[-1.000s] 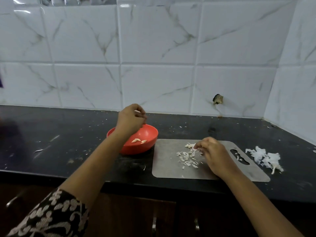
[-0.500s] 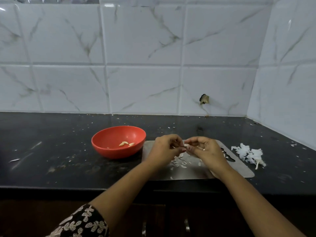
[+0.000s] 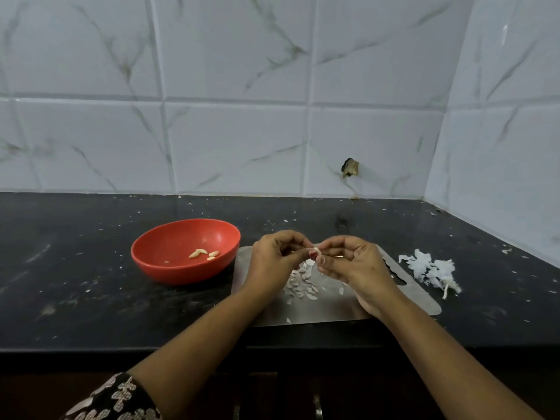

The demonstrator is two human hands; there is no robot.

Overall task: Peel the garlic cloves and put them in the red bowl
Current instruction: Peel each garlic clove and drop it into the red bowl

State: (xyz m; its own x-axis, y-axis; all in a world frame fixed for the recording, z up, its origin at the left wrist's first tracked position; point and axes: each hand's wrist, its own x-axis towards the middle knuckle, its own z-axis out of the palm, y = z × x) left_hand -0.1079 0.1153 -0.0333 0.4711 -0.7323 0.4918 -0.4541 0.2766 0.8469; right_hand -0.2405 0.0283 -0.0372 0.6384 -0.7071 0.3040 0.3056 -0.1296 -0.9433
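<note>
Both hands meet over the steel cutting board (image 3: 419, 303), raised a little above it, probably so that whatever skin comes away drops onto the metal and not onto the black countertop (image 3: 75, 268). The left hand (image 3: 274, 259) and the right hand (image 3: 351, 262) each have their fingers curled inward, and their fingertips pinch the same small garlic clove (image 3: 315, 252) from opposite sides. That grip suits peeling: one hand steadies the clove while the nails of the other work at the skin, though which hand does which is too small to tell. Under the hands lies a scatter of small pale pieces (image 3: 303, 283); whether they are unpeeled cloves or shed skins cannot be told. The red bowl (image 3: 181, 269) stands on the counter just beside the board's left edge, near the left hand, which would keep the drop-off short. A few peeled cloves (image 3: 201, 253) lie at its bottom, so the task looks begun but far from finished. A heap of papery white garlic skin (image 3: 430, 269) sits off the board's right end, apart from both the bowl and the working pile.
</note>
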